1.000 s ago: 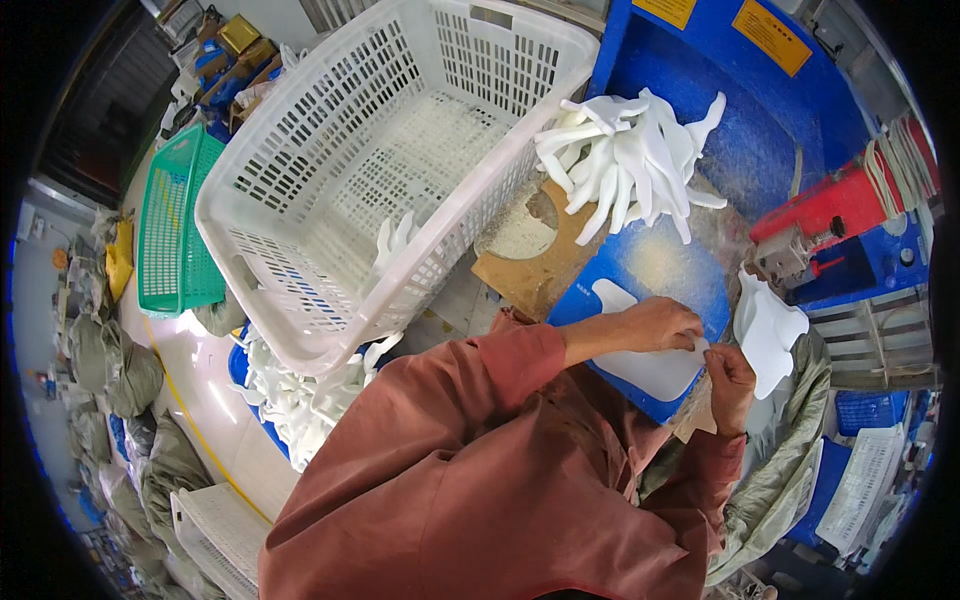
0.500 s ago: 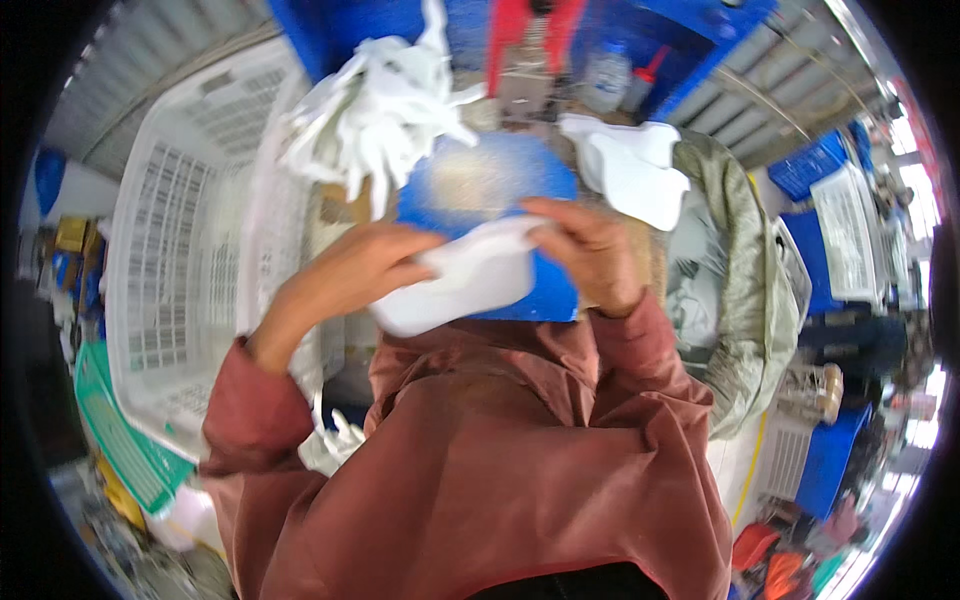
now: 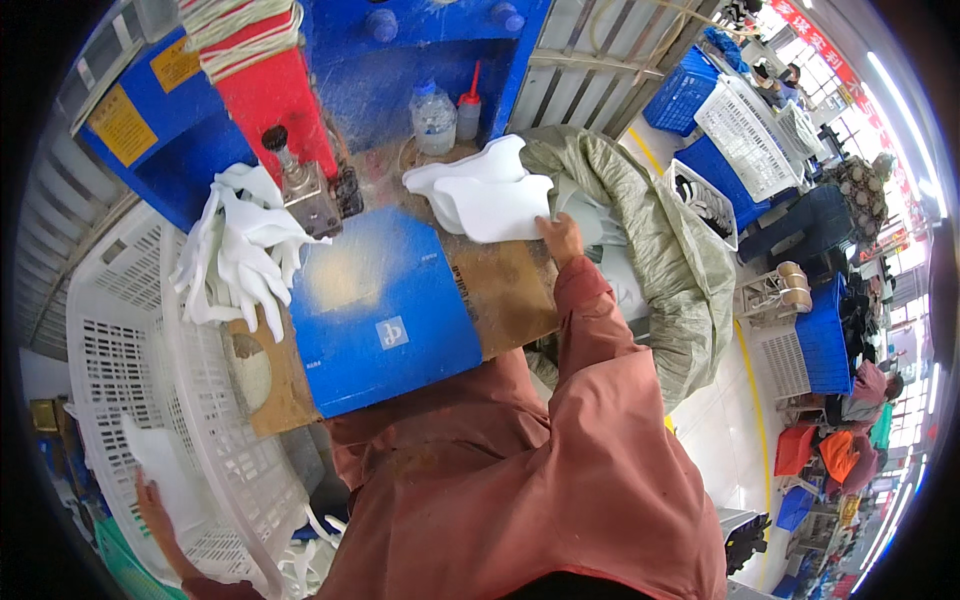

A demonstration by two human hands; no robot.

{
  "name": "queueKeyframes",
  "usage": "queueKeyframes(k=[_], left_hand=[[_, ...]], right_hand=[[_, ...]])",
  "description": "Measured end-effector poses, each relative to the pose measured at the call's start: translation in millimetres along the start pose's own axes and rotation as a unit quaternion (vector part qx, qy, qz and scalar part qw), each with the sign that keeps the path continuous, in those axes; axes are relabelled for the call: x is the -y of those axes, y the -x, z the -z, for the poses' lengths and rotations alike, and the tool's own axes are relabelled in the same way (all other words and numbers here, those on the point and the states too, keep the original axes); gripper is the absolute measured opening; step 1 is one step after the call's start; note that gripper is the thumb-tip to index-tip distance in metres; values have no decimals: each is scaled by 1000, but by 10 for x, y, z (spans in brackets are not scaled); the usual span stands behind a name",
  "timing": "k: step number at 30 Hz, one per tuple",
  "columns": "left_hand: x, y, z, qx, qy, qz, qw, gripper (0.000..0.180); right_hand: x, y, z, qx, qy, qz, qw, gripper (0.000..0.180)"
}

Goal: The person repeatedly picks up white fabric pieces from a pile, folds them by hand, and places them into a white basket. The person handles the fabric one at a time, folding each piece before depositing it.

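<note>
At the far left, my left hand reaches into a white plastic basket. Its fingers look stretched out along the edge of a thin white shaped sheet lying there; the thumb is hidden. On the right side of the bench, my right hand pinches the corner of the top piece in a small stack of white curved sheets. Between the hands lies a blue board with a pale dusty patch, resting on brown cardboard.
The basket stands left of the bench. White cut strips hang beside a blue machine with a red arm. Two plastic bottles stand at the back. A grey-green fabric-lined container adjoins the bench's right side.
My hands have separated. The white sheet they held between them is gone from the middle; my left hand moved to the basket, my right to the stack. The view has turned right.
</note>
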State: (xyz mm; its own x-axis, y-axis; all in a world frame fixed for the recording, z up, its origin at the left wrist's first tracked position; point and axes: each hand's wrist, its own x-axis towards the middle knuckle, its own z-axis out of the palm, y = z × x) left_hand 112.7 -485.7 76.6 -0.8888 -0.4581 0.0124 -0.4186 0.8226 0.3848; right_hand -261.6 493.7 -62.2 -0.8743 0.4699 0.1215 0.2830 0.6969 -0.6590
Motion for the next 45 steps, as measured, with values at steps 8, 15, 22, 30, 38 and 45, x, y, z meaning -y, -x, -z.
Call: queueKeyframes(k=[8, 15, 22, 30, 38, 45], left_hand=[[228, 92, -1435, 123, -123, 54, 983, 48], [-980, -272, -681, -197, 134, 117, 964, 48], [-3729, 417, -744, 331, 557, -123, 752, 67], [-4941, 560, -1545, 389, 620, -31, 681, 80], [-5099, 429, -1885, 417, 721, -31, 552, 69], [-4815, 360, -1710, 271, 620, -45, 735, 35]], right_hand=[[344, 236, 39, -98, -93, -5, 991, 42], [992, 654, 878, 29, -453, 55, 889, 20], [1717, 2024, 1138, 137, -583, -12, 801, 37], [1637, 2464, 938, 165, -668, -50, 724, 32], [1520, 2630, 1017, 219, -610, -67, 758, 34], [2148, 2362, 757, 364, -492, -48, 790, 30]])
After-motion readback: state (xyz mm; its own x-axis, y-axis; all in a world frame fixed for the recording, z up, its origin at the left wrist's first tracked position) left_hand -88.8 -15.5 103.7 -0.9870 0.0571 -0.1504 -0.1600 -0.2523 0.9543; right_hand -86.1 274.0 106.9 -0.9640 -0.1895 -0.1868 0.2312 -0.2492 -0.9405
